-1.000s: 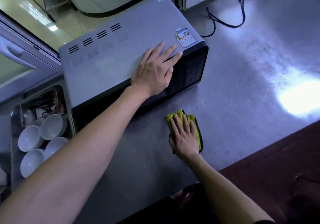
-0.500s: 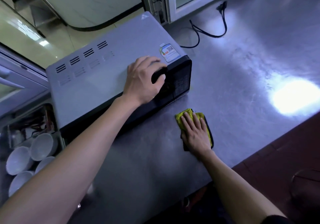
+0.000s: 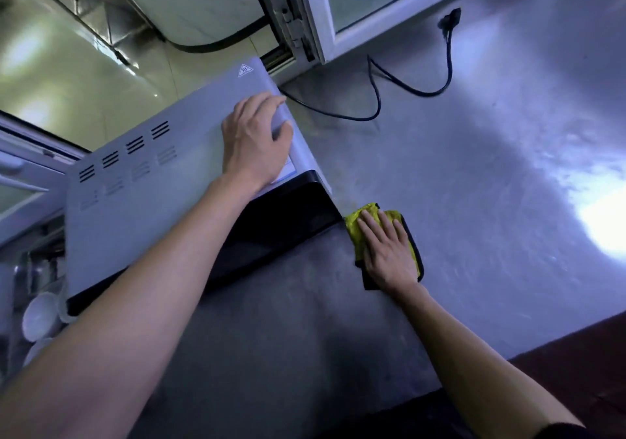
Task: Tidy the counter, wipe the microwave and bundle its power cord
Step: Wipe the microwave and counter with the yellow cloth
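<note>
Yellow cloth (image 3: pixel 359 223) (black-edged), grey microwave (image 3: pixel 169 181), black cord (image 3: pixel 376 99)

Grey metal microwave w/ black glass front (image 3: pixel 162 208) sits angled on steel counter (image 3: pixel 474 201). Black power cord (image 3: pixel 411 91) trails loose right of microwave. Folded yellow microfibre cloth (image 3: pixel 359 225) flat at microwave's front-right corner.
</note>
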Demonstrator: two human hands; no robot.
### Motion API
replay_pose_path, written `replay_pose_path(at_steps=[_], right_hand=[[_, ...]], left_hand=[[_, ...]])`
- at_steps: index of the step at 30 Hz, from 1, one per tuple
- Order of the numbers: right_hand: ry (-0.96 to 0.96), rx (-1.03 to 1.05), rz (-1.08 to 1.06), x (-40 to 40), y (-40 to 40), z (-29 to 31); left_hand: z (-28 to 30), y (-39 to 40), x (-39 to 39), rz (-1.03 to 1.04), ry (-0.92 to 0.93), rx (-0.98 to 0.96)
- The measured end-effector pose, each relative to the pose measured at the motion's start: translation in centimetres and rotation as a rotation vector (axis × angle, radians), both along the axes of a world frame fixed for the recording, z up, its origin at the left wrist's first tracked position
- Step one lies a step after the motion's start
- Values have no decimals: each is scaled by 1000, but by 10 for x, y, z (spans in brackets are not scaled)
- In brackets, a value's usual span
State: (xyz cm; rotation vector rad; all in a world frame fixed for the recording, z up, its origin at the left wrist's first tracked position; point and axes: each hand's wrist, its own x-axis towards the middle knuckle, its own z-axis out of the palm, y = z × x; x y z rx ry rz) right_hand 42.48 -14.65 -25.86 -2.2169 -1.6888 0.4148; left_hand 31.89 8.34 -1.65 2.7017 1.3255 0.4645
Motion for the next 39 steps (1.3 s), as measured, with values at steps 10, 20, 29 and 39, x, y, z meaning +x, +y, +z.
replay_pose_path(at_steps=[10, 20, 29, 39], right_hand=[[55, 90, 200, 38, 85, -5], [53, 85, 246, 51, 178, -7], [-34, 46, 291, 68, 267, -9], [-119, -6, 277, 64, 248, -7]], left_hand=[[-6, 0, 7, 159, 133, -101], [-6, 1, 8, 138, 174, -89], [-7, 2, 8, 123, 206, -62], [-7, 3, 8, 133, 188, -73]])
